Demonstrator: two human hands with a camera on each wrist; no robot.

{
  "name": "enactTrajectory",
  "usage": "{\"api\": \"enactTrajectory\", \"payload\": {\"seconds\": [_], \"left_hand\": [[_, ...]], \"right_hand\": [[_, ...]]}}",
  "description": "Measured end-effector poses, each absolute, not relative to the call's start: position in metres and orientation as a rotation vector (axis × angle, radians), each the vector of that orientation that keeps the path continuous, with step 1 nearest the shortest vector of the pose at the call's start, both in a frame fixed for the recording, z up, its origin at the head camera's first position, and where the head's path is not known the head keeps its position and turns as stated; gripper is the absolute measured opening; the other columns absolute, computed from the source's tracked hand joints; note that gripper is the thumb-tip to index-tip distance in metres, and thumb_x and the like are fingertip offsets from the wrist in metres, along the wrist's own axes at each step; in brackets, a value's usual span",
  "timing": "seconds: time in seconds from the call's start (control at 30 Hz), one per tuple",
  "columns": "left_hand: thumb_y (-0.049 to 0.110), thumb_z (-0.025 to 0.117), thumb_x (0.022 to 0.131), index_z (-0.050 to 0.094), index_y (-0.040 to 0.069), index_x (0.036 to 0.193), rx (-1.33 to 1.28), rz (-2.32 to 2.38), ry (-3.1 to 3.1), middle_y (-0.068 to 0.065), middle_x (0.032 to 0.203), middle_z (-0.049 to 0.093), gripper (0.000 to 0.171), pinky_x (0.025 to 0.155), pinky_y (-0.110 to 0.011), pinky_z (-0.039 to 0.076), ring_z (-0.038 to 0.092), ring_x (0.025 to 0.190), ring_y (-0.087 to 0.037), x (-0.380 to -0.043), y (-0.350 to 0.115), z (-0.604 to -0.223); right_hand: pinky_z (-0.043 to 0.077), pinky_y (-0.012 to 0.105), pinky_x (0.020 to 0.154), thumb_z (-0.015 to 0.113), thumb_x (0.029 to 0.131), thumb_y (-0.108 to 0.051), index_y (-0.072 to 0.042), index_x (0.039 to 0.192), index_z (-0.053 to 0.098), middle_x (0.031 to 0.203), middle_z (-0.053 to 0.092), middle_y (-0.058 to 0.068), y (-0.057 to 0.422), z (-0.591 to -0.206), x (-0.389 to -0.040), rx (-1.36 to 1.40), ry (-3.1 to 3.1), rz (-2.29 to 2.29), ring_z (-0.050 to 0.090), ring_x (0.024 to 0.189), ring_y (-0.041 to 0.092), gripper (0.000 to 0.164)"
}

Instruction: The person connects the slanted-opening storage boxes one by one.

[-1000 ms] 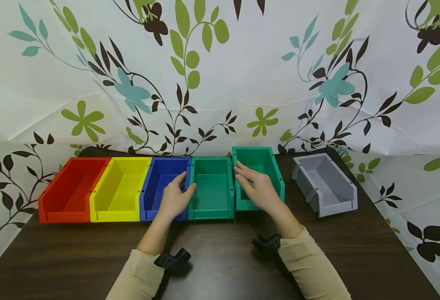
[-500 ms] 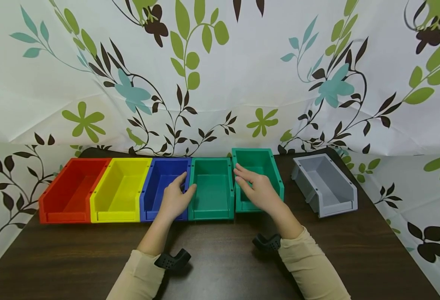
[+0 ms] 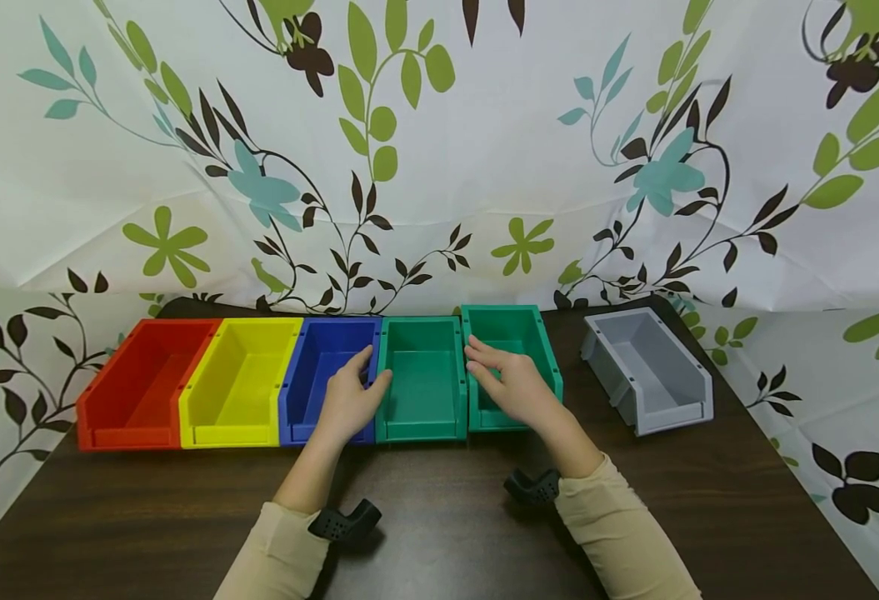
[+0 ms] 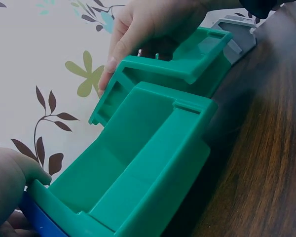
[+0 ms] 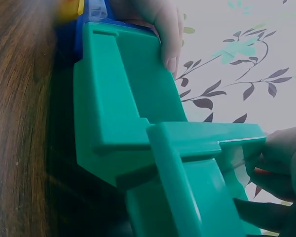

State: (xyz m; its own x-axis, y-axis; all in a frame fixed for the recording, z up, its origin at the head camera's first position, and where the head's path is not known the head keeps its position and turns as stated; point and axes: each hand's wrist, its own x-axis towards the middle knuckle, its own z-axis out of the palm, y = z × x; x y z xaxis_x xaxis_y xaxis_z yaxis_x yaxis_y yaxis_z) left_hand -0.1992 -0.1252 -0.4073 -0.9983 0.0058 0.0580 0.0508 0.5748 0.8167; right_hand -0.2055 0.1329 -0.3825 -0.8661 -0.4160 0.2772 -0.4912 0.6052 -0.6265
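My left hand (image 3: 349,396) straddles the adjoining walls of the blue storage bin (image 3: 328,337) and the left green storage bin (image 3: 421,429). Its thumb is on the green side and its fingers reach into the blue bin. My right hand (image 3: 520,387) grips the left wall of the right green storage bin (image 3: 514,321). In the right wrist view its curled fingers (image 5: 269,182) wrap over that wall. The right green bin (image 5: 187,173) sits higher than the left green bin (image 5: 113,133) and overlaps its edge there.
A yellow bin (image 3: 242,435) and a red bin (image 3: 135,437) continue the row leftward. Apart at the right stands a grey bin (image 3: 667,417), turned at an angle. The dark wooden table (image 3: 439,517) backs onto a floral cloth (image 3: 439,167).
The right green bin has come down and toward me, its front edge nearer the line of the other bins, with my right hand still on it. My left hand stays in place.
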Motion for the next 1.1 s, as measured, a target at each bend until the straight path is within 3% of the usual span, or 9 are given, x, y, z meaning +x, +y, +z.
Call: {"api": "enactTrajectory", "payload": {"seconds": [0.2,0.3,0.5,0.63,0.73,0.8,0.93,1.0,1.1], "left_hand": [[0.028,0.055,0.093,0.034,0.000,0.145,-0.052,-1.427,-2.742,-0.024,0.142,0.045,0.062,0.099,-0.051,0.045,0.049,0.125,-0.039,-0.199,-0.125,-0.407],[0.028,0.056,0.093,0.035,0.001,0.145,-0.045,-1.429,-2.741,-0.024,0.142,0.045,0.062,0.099,-0.051,0.045,0.049,0.125,-0.039,-0.199,-0.125,-0.407],[0.028,0.056,0.093,0.036,0.001,0.144,-0.039,-1.427,-2.734,-0.024,0.141,0.046,0.061,0.099,-0.051,0.045,0.050,0.125,-0.039,-0.199,-0.124,-0.408],[0.028,0.056,0.093,0.036,0.001,0.144,-0.037,-1.428,-2.730,-0.023,0.141,0.046,0.061,0.099,-0.051,0.045,0.050,0.125,-0.038,-0.201,-0.124,-0.409],[0.028,0.056,0.093,0.036,0.002,0.144,-0.039,-1.429,-2.727,-0.023,0.141,0.046,0.061,0.099,-0.051,0.045,0.049,0.126,-0.038,-0.202,-0.124,-0.407],[0.028,0.056,0.093,0.037,0.002,0.144,-0.036,-1.429,-2.724,-0.023,0.141,0.046,0.061,0.100,-0.051,0.044,0.049,0.126,-0.037,-0.202,-0.124,-0.407],[0.026,0.057,0.092,0.039,0.000,0.142,-0.009,-1.441,-2.702,-0.023,0.140,0.047,0.060,0.100,-0.051,0.044,0.050,0.125,-0.038,-0.200,-0.122,-0.408],[0.024,0.057,0.091,0.040,-0.001,0.141,0.016,-1.442,-2.679,-0.024,0.139,0.048,0.058,0.100,-0.051,0.045,0.050,0.125,-0.038,-0.198,-0.121,-0.408],[0.020,0.056,0.091,0.042,-0.003,0.139,0.056,-1.418,-2.653,-0.026,0.136,0.050,0.055,0.098,-0.052,0.046,0.052,0.123,-0.038,-0.198,-0.119,-0.404]], "right_hand": [[0.030,0.023,0.041,0.051,0.098,-0.025,-0.005,0.136,0.050,0.147,0.041,0.009,0.133,-0.385,-0.207,0.751,-2.795,1.115,0.024,0.036,0.004,0.043],[0.029,0.023,0.040,0.051,0.098,-0.026,-0.007,0.137,0.049,0.148,0.040,0.008,0.132,-0.387,-0.207,0.745,-2.830,1.113,0.020,0.034,0.004,0.043],[0.030,0.023,0.040,0.050,0.098,-0.026,-0.007,0.136,0.049,0.148,0.040,0.007,0.131,-0.388,-0.205,0.724,-2.861,1.061,0.020,0.035,0.006,0.043],[0.028,0.021,0.042,0.049,0.098,-0.025,-0.007,0.136,0.050,0.148,0.040,0.006,0.129,-0.390,-0.203,0.714,-2.893,0.924,0.032,0.038,0.008,0.041],[0.028,0.022,0.042,0.049,0.098,-0.024,-0.008,0.136,0.050,0.148,0.040,0.006,0.128,-0.390,-0.202,0.710,-2.887,0.861,0.055,0.053,0.014,0.041],[0.032,0.025,0.044,0.049,0.099,-0.025,-0.008,0.136,0.050,0.148,0.040,0.007,0.128,-0.392,-0.202,0.721,-2.876,0.862,0.067,0.077,0.020,0.041],[0.054,0.036,0.078,0.049,0.098,-0.028,-0.009,0.137,0.049,0.149,0.038,0.007,0.135,-0.395,-0.203,0.772,-2.869,0.935,0.052,0.125,0.028,0.043],[0.047,0.046,0.098,0.050,0.098,-0.029,-0.008,0.138,0.049,0.149,0.038,0.009,0.140,-0.394,-0.204,0.789,-2.850,0.988,0.042,0.133,0.030,0.045],[0.043,0.050,0.102,0.053,0.097,-0.030,-0.007,0.137,0.050,0.147,0.041,0.012,0.151,-0.383,-0.204,0.744,-2.777,1.058,0.042,0.134,0.031,0.047]]}}
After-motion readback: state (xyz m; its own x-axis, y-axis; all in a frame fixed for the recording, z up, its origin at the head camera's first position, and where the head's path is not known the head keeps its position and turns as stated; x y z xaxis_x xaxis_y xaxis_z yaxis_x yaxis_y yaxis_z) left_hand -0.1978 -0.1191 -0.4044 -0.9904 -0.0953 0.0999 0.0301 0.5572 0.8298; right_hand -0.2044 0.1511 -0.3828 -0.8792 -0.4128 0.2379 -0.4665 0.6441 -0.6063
